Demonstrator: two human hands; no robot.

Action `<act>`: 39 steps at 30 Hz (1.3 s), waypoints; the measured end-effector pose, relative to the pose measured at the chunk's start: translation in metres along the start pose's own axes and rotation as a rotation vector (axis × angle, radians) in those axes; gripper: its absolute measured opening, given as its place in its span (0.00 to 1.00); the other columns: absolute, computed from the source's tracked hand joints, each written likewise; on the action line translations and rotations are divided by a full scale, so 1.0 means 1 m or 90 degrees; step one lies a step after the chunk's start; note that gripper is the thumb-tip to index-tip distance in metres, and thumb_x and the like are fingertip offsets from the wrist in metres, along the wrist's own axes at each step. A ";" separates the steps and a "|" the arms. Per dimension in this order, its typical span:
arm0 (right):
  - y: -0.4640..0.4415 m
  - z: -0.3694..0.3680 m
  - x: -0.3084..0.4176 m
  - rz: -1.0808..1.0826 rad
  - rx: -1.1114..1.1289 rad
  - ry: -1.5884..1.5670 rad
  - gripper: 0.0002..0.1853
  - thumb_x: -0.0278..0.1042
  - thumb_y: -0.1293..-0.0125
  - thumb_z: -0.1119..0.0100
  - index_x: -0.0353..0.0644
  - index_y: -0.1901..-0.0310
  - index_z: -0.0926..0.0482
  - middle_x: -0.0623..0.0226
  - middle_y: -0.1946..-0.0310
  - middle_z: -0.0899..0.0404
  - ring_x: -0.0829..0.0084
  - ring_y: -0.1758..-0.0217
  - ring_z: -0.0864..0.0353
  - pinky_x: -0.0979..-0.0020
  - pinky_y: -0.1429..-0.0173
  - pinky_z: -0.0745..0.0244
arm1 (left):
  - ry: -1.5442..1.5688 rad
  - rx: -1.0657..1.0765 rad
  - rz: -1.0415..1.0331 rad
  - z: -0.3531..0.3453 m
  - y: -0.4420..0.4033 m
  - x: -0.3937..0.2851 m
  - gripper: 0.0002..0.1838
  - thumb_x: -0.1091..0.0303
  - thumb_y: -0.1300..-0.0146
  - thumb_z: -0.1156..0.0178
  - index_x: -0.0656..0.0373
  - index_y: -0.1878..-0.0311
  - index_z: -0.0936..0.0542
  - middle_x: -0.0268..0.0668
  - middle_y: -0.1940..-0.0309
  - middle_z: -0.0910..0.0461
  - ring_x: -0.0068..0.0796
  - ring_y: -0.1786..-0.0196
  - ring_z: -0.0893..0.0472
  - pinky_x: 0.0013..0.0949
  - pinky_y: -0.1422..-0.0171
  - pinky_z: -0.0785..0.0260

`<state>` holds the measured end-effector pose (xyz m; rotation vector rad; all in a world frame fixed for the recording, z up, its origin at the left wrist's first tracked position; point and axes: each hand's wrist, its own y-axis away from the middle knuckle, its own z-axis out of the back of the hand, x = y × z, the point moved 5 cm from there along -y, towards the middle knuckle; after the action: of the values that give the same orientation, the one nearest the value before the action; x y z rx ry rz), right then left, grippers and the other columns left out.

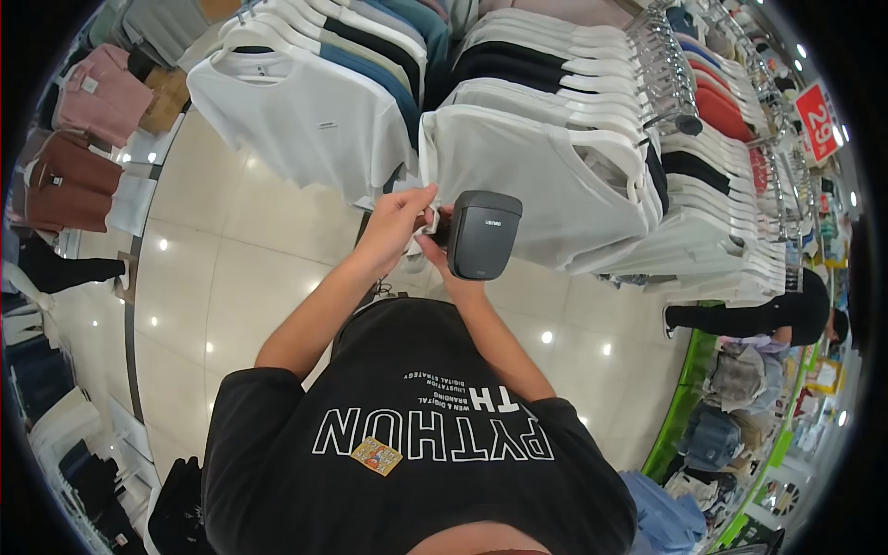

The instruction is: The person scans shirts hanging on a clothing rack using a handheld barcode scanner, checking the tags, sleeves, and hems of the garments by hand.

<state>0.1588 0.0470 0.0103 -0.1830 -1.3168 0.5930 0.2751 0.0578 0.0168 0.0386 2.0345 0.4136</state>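
The step in hand appears to be working at the edge of a hanging pale-grey shirt (pixel 518 176), where the left hand (pixel 392 227) pinches a bunch of whitish material and the right hand (pixel 448 264) seems closed around the partly hidden grip of a handheld scanner (pixel 486 236). The next move likely calls for steady fingers and a clear line to that edge. The scanner, held just in front of the shirt, is dark grey and matte, with a rounded, boxy head and small pale lettering.
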 end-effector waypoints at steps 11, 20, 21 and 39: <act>0.009 0.010 -0.023 -0.253 -0.161 -0.387 0.14 0.22 0.45 0.37 0.40 0.58 0.28 0.72 0.66 0.28 0.81 0.65 0.29 0.77 0.60 0.31 | -0.046 0.062 -0.038 0.000 -0.005 0.001 0.21 0.58 0.34 0.48 0.62 0.80 0.25 0.30 0.78 0.27 0.20 0.68 0.29 0.27 0.54 0.35; -0.005 0.012 -0.053 -0.449 -0.139 -0.799 0.15 0.24 0.40 0.45 0.45 0.52 0.34 0.67 0.60 0.29 0.71 0.53 0.28 0.65 0.45 0.33 | -0.252 0.120 -0.127 -0.023 -0.034 0.000 0.13 0.65 0.38 0.44 0.64 0.76 0.23 0.32 0.75 0.28 0.20 0.66 0.28 0.25 0.57 0.35; -0.008 0.014 -0.052 -0.444 -0.133 -0.805 0.15 0.25 0.39 0.46 0.45 0.51 0.34 0.67 0.60 0.29 0.70 0.52 0.28 0.64 0.45 0.33 | -0.279 0.121 -0.173 -0.026 -0.034 -0.005 0.10 0.67 0.40 0.42 0.64 0.73 0.23 0.33 0.74 0.27 0.21 0.65 0.27 0.26 0.56 0.34; -0.058 0.046 -0.064 -0.462 -0.075 -0.621 0.16 0.21 0.44 0.38 0.41 0.54 0.30 0.72 0.60 0.31 0.80 0.55 0.31 0.76 0.49 0.34 | -0.619 -0.075 -0.539 -0.057 -0.029 -0.021 0.08 0.76 0.54 0.33 0.61 0.69 0.21 0.39 0.72 0.20 0.34 0.70 0.21 0.30 0.67 0.30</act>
<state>0.1249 -0.0435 -0.0066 0.5484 -2.1974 -0.0689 0.2407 0.0107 0.0498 -0.5681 0.9255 -0.0505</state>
